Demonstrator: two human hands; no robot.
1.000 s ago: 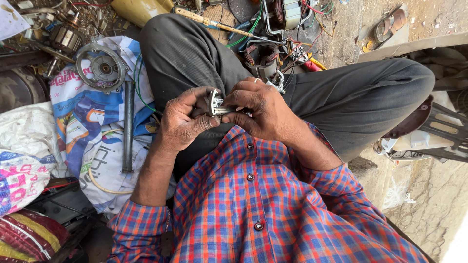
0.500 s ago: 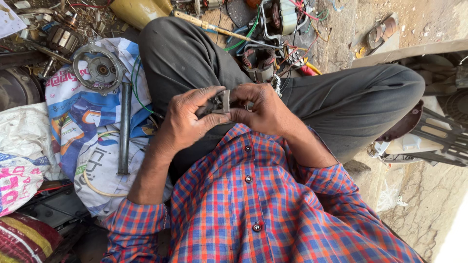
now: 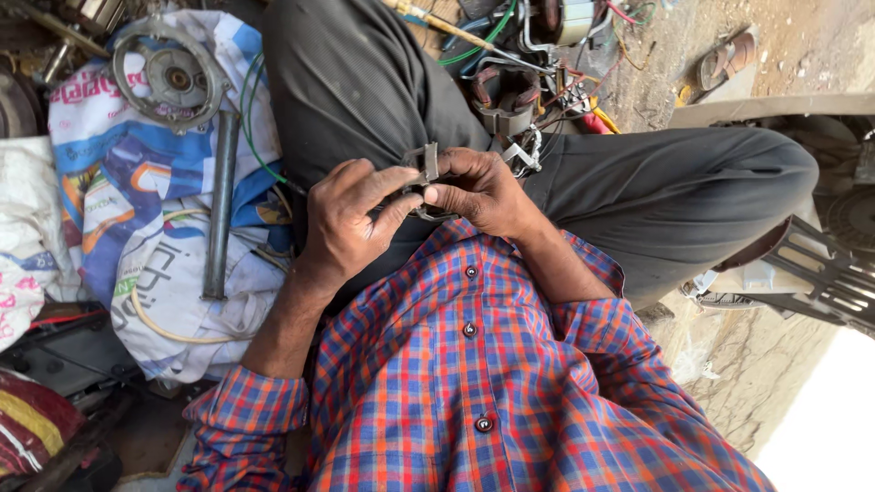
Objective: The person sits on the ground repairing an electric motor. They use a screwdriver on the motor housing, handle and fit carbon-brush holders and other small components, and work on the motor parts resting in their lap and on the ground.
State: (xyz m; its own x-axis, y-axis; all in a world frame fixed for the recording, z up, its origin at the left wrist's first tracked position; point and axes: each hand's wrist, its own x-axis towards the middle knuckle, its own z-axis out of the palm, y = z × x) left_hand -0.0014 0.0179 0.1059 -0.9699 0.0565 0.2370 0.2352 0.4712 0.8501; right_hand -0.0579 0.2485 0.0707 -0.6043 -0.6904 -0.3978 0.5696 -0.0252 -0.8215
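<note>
Both hands are now pinching together on the small grey metal part [image 3: 427, 169], the left hand [image 3: 351, 219] at nine o'clock and the right hand [image 3: 478, 189] at three, having turned it more edge-on above the lap, suggesting continued close handling.

- A single head-worn camera looks steeply down the wearer's own front, close to the body; the red-and-blue checked buttoned shirt [image 3: 474, 383] fills the lower frame.
- The view faces outward over the dark grey trousered legs [image 3: 638, 191] to the dusty ground ahead.
- Both hands sit near mid-frame, within arm's reach of the lens.
- The printed white-and-blue woven sack [image 3: 137, 228] lies at the left edge.
- Only this one view is given.
</note>
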